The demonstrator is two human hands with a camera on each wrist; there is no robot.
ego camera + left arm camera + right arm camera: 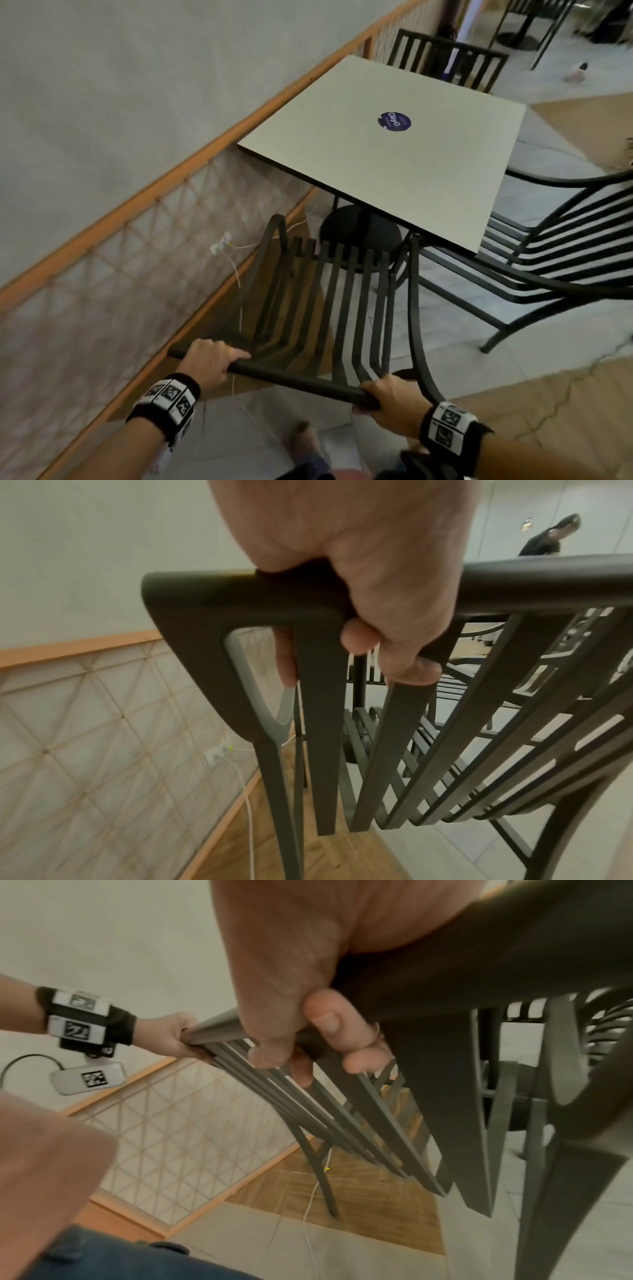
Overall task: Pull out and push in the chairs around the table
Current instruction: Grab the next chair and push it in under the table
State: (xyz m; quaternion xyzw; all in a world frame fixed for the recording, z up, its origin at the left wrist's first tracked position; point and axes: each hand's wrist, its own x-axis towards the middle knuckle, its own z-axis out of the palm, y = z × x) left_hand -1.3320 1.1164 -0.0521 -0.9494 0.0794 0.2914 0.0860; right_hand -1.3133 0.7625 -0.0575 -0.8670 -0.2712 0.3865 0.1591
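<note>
A dark slatted metal chair (342,291) stands in front of me at the near side of a square pale table (394,154), its seat front just under the table edge. My left hand (209,356) grips the left end of the chair's top rail (298,380), fingers curled around the bar (240,593). My right hand (390,394) grips the right end of the same rail (479,961), fingers wrapped under it. A second dark chair (565,246) stands at the table's right side, and a third (445,58) at its far side.
A wall with an orange rail and lattice panel (120,274) runs close along the left. A white cable (236,270) hangs from a wall socket (221,244) down to the floor. The table's round black base (359,233) sits ahead. Another person (551,536) is far off.
</note>
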